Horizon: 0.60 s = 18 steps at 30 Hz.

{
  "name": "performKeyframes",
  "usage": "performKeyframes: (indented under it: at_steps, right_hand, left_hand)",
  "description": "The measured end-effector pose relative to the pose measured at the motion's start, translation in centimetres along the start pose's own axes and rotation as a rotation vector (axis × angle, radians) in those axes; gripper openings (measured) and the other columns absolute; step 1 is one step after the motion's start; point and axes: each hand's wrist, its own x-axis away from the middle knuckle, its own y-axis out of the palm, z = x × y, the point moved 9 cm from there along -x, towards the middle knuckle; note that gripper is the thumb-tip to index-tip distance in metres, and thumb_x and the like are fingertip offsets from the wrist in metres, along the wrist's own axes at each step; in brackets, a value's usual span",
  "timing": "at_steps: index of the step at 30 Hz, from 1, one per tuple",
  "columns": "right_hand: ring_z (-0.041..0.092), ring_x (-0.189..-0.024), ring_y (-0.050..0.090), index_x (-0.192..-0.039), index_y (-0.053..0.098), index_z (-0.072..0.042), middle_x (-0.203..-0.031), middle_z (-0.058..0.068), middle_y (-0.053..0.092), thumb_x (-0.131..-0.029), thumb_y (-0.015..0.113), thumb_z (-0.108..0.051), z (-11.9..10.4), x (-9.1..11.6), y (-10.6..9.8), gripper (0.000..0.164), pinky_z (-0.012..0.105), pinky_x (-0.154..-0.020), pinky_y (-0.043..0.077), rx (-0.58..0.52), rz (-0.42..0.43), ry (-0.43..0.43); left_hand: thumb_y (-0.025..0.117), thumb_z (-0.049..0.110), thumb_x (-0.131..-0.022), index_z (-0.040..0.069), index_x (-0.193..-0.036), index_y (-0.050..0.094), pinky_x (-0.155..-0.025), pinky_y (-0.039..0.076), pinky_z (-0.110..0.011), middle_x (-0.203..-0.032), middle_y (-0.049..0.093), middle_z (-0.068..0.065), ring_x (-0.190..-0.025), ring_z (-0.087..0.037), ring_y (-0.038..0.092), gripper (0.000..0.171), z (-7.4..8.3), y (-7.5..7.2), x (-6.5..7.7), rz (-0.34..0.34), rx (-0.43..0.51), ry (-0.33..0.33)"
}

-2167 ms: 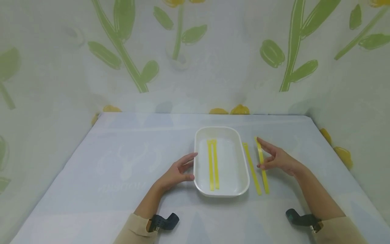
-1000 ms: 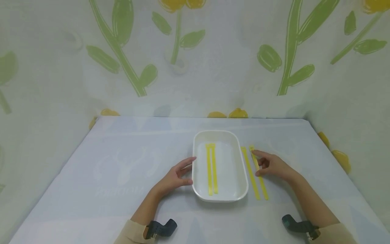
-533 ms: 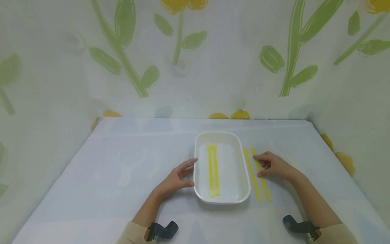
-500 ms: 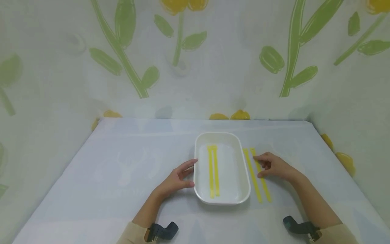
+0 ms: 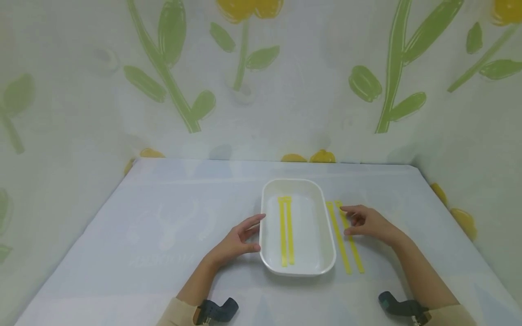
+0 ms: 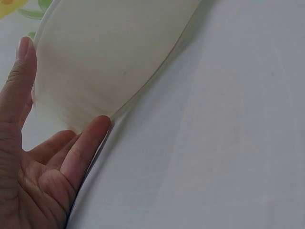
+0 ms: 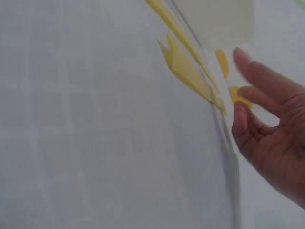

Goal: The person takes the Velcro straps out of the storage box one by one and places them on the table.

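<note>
A white rectangular tray (image 5: 310, 235) stands on the table with two yellow strips (image 5: 283, 235) lying lengthwise inside, close together. My left hand (image 5: 236, 240) rests against the tray's left side, fingers spread and touching its wall, as the left wrist view also shows. To the right of the tray, two more yellow strips (image 5: 339, 240) lie side by side, slightly slanted. Over the outer strip (image 5: 356, 254) is my right hand (image 5: 369, 224), thumb and forefinger apart. In the right wrist view its fingers (image 7: 274, 86) grip nothing, a little off the strips.
The table (image 5: 171, 217) has a pale cloth with faint printing. A wall (image 5: 302, 90) with painted green stems and yellow flowers rises behind it. Dark wrist cameras (image 5: 220, 310) sit on both wrists.
My right hand held the outer strip at an angle, laid it down parallel to its neighbour, then loosened its fingers from it. My left hand stays at the tray.
</note>
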Motion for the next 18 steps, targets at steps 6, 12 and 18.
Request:
performKeyframes:
  at_steps: [6,12,18]
  right_hand:
    - [0.016,-0.090,0.052,-0.136,0.048,-0.002,-0.116,0.018,0.055,-0.079,0.077,-0.021,-1.7,0.1,-0.7,0.066,0.021,-0.072,0.048,-0.080,-0.002,-0.050]
    - [0.012,-0.091,0.054,-0.138,0.045,-0.002,-0.117,0.019,0.053,-0.082,0.074,-0.017,-3.4,-0.1,-1.1,0.065,0.022,-0.074,0.049,-0.144,-0.027,-0.073]
    - [0.011,-0.095,0.055,-0.139,0.044,-0.002,-0.117,0.022,0.050,-0.084,0.072,-0.016,-5.5,-0.9,-1.3,0.063,0.022,-0.076,0.051,-0.188,-0.055,-0.125]
  left_hand:
    - [0.077,0.018,-0.079,0.014,-0.147,0.033,-0.098,0.046,-0.033,-0.155,0.026,-0.006,-0.140,-0.036,0.027,0.081,0.0,0.0,0.1,0.007,-0.009,-0.003]
    - [0.078,0.022,-0.078,0.016,-0.147,0.034,-0.097,0.046,-0.032,-0.155,0.026,-0.006,-0.140,-0.035,0.026,0.082,0.1,0.1,0.0,-0.004,0.008,0.009]
    - [0.078,0.025,-0.078,0.017,-0.147,0.034,-0.098,0.045,-0.031,-0.156,0.025,-0.005,-0.141,-0.035,0.026,0.083,0.0,-0.1,-0.1,-0.004,-0.008,0.014]
